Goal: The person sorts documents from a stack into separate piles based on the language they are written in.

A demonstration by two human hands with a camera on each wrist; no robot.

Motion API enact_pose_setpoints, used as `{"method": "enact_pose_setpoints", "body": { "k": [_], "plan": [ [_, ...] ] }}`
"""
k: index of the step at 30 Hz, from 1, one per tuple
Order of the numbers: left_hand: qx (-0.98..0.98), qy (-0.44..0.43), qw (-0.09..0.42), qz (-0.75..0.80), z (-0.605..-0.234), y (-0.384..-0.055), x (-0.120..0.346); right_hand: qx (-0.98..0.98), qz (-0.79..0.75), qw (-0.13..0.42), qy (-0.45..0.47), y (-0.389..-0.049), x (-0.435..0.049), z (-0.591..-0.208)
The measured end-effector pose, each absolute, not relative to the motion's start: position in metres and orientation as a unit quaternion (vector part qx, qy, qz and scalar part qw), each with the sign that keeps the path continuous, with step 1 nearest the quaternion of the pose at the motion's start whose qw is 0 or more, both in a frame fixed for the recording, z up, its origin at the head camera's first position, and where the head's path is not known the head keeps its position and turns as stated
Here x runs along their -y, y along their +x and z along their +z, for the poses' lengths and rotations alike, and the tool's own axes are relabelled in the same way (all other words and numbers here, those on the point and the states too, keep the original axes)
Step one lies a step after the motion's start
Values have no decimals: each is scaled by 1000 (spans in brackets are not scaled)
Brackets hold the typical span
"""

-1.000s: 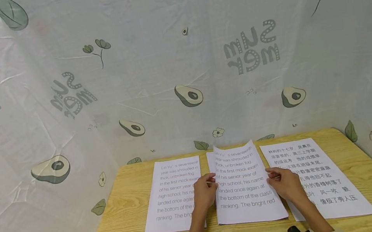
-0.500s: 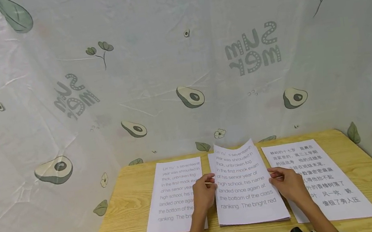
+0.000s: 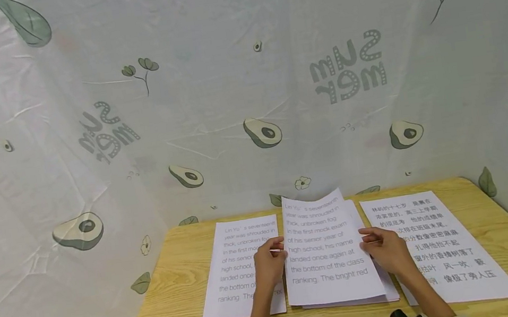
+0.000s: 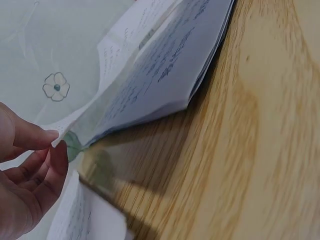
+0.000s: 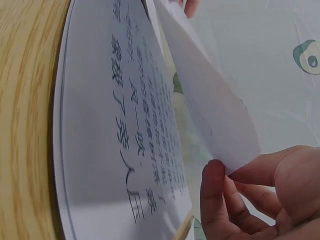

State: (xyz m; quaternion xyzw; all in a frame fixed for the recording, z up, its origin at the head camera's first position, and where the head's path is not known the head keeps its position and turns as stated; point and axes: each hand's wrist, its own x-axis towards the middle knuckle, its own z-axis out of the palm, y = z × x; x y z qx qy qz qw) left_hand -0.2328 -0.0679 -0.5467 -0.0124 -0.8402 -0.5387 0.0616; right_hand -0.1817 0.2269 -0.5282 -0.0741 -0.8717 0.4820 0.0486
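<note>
A printed sheet of paper (image 3: 325, 245) with English text is raised above the middle paper stack (image 3: 389, 286). My left hand (image 3: 269, 266) pinches the sheet's left edge between thumb and fingers, plain in the left wrist view. On the other side, my right hand (image 3: 385, 251) pinches the right edge; the right wrist view shows thumb and forefinger on it. The sheet's top edge curves upward. Chinese print covers the top page of the stack beneath (image 5: 95, 150), which the raised sheet mostly hides in the head view.
English-printed paper (image 3: 230, 269) lies left of the middle stack, partly behind my left hand. Chinese-printed paper (image 3: 458, 244) lies to the right, partly under my right forearm. All rest on a wooden table (image 3: 166, 298), with a patterned curtain (image 3: 205, 79) behind.
Both hands have moved left with the English sheet, lifting it off the middle stack. The stack's right side and lower edge now show from under it. The head view has shifted slightly.
</note>
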Motion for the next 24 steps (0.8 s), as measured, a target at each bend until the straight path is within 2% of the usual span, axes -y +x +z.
{"method": "enact_pose_setpoints", "body": {
  "k": [24],
  "plan": [
    [849,28,57,-525,-549,-241,145,816,574,-15,-70,-196,-165,-538]
  ]
}}
